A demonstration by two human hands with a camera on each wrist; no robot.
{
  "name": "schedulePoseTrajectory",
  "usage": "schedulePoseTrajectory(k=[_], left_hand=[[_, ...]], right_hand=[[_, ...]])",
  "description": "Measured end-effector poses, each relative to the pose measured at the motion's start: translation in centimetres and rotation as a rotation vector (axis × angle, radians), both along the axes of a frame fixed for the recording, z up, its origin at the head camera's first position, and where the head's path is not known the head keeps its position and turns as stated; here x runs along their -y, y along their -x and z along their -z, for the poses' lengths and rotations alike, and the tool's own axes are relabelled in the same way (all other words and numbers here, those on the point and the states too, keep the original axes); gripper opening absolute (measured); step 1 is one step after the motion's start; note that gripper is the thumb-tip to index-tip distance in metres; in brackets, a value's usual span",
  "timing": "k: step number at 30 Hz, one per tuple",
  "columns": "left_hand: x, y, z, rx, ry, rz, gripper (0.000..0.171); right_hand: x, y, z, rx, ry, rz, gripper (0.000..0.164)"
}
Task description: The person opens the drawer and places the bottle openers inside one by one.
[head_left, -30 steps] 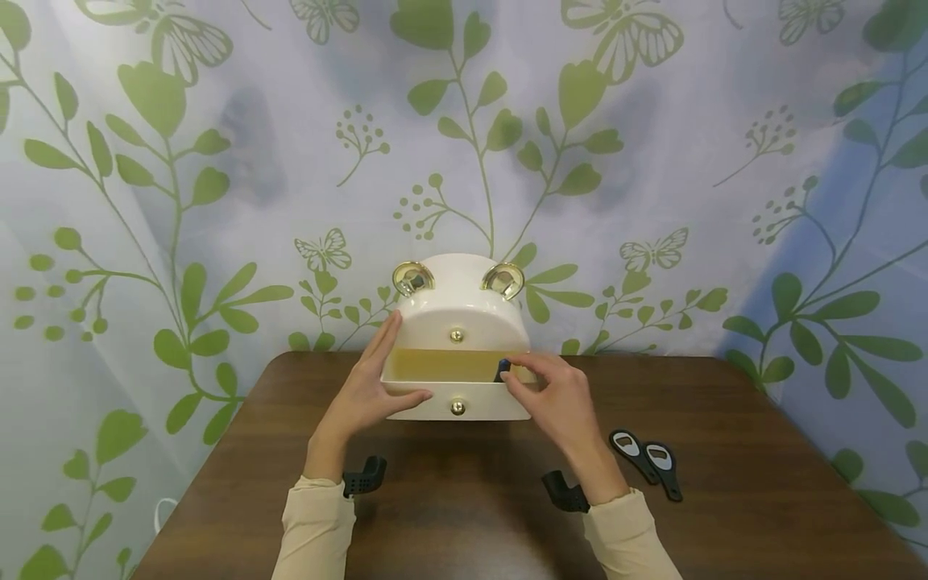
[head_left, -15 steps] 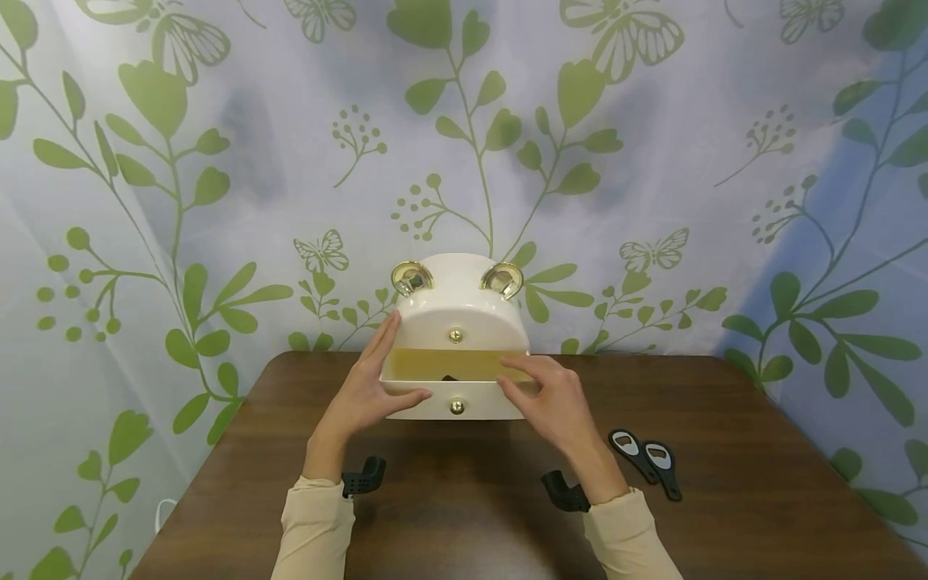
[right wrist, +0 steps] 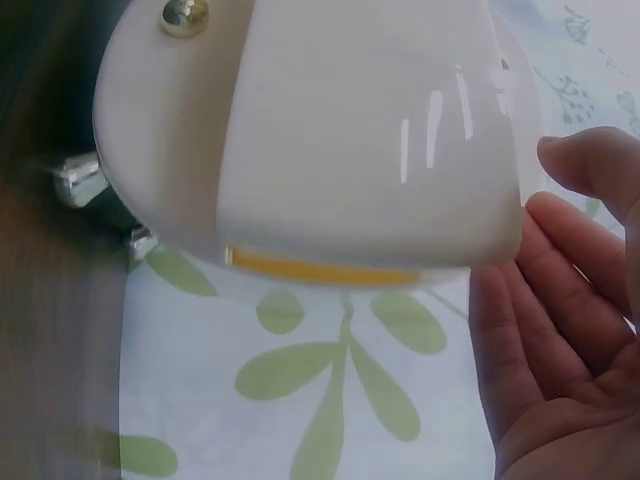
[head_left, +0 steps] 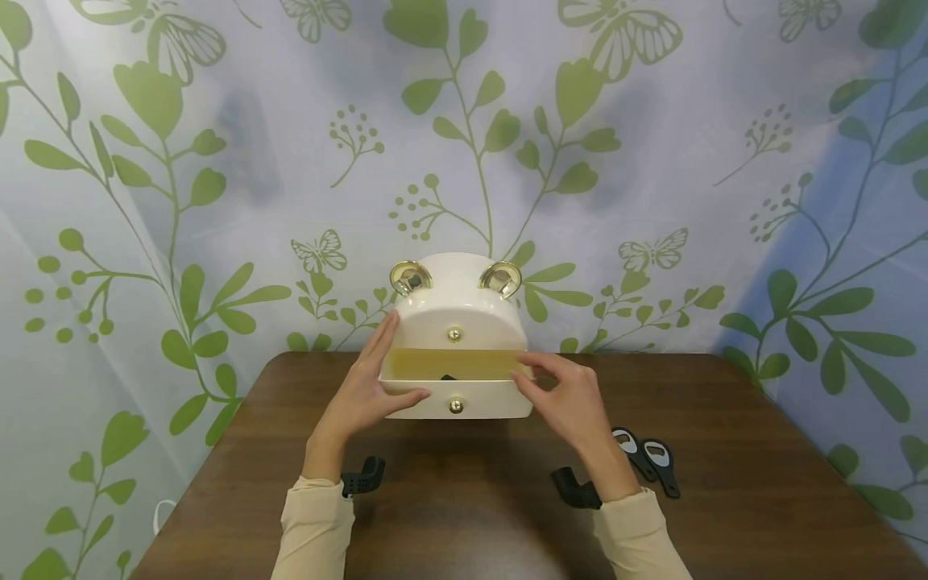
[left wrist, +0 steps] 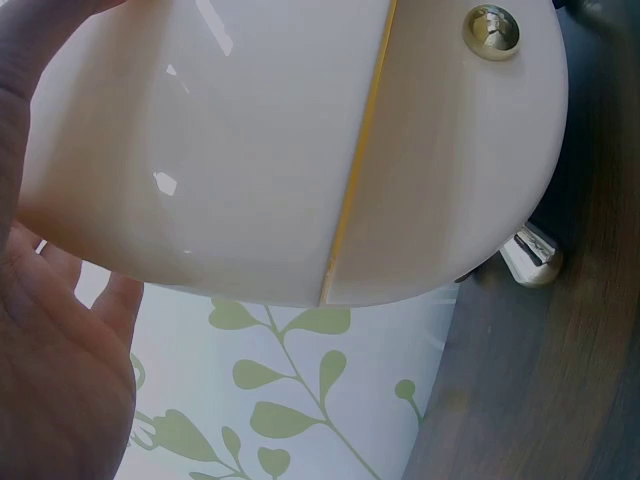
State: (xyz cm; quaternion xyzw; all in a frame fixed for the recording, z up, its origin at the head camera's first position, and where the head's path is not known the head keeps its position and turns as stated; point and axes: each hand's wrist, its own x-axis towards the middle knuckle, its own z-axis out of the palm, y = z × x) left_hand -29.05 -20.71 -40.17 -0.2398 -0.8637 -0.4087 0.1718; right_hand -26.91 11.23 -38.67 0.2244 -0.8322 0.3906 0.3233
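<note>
A small white drawer box with gold, ear-like fittings stands at the back of the table, its lower drawer pulled out. Over that drawer's front edge peeks the tip of a small dark object; the rest is hidden inside. My left hand rests on the left side, fingers straight along the box and thumb across the drawer front. At the drawer's right corner is my right hand, thumb and forefinger apart with nothing between them. In the right wrist view its fingertips are right at the drawer's edge.
Two black bottle openers lie on the brown table to the right, partly behind my right forearm. Leaf-patterned cloth hangs right behind the table. Black wrist mounts jut inward from both wrists.
My right hand let go of a dark object with a blue end, which dropped into the drawer. It then shifted slightly right, while the left hand stayed in place.
</note>
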Motion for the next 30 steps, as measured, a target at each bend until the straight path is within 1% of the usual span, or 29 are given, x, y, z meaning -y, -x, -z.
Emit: schedulePoseTrajectory(k=[7, 14, 18, 25, 27, 30], left_hand=[[-0.1, 0.0, 0.1, 0.009, -0.003, 0.002, 0.124], [-0.1, 0.0, 0.0, 0.006, -0.004, 0.001, 0.123], [0.0, 0.1, 0.0, 0.012, -0.003, -0.001, 0.124], [0.0, 0.1, 0.0, 0.018, 0.001, -0.005, 0.124], [0.0, 0.1, 0.1, 0.021, -0.002, -0.004, 0.124], [0.0, 0.1, 0.2, 0.019, -0.006, 0.002, 0.124]], right_hand=[[-1.3, -0.2, 0.0, 0.075, 0.041, 0.002, 0.029], [-2.9, -0.5, 0.5, 0.162, 0.037, -0.002, 0.031], [-4.2, -0.8, 0.8, 0.192, 0.027, 0.016, 0.03], [-6.1, -1.0, 1.8, 0.211, -0.047, 0.05, 0.028], [-6.5, -1.1, 2.0, 0.232, -0.075, 0.06, 0.029], [-7.1, -1.4, 2.2, 0.291, -0.114, 0.084, 0.032]])
